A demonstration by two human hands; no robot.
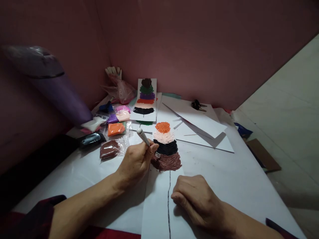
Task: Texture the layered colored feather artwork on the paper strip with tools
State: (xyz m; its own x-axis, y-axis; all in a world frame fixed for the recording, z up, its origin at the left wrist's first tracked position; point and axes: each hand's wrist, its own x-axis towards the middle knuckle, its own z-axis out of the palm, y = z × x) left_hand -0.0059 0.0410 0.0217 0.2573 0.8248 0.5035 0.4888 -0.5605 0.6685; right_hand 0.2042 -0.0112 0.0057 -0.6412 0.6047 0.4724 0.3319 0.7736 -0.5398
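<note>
A white-grey pen [143,136] is gripped in my left hand [137,159], thumb and fingers pinched around it. Its lower end meets the left side of a layered clay picture, near where the black band [165,148] borders the brown band [168,162]. Above these lie a pale pink band [164,136] and an orange top [162,127], all ridged in texture. A dark wavy line [168,202] runs down the white sheet [156,205] below the brown. My right hand [195,199] rests on the sheet beside that line, fingers curled in, nothing visible in them.
Clay packets, among them orange [116,129] and brown [109,149], lie at the left. Behind stands a card [134,114] with coloured bands. Loose white sheets [199,119] and keys [196,105] are at the back right. A purple roll [62,89] leans at the left wall.
</note>
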